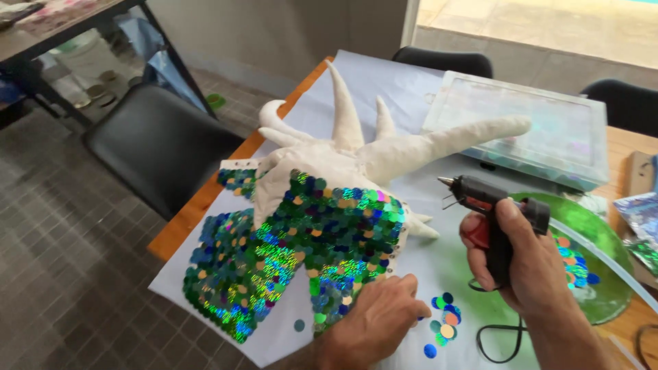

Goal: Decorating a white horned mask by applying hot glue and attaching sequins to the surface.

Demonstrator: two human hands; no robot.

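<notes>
— So how far along does the horned figure [343,151] look?

— Roughly the lower half is covered. Round sequins in blue, green, gold and holographic silver overlap like scales across its body and the flat wing-like flaps [233,281] spread on the pale sheet [425,89]. The spiky horns and the whole upper part are bare white material, so, judging by that, a good deal is left uncovered.

— Where does it sit?

— On the sheet over the wooden worktop [205,199], near its left edge, with a black chair [157,140] just beyond.

— And the hands?

— The right hand [510,257] is wrapped around the grip of a black and red glue gun [486,205], nozzle pointing left toward the figure but held apart from it, with its cord [500,342] trailing below. The left hand [373,318] rests low on the sheet, fingers curled and touching the lower edge of the sequined part; whether it pinches a sequin I cannot tell.

— Any supplies in reach?

— A small heap of loose sequins [444,322] lies just beside the left hand, one stray disc [299,325] sits farther left, and more lie on a green glass plate [603,260] behind the right hand. A clear plastic box [528,127] stands at the back.
</notes>
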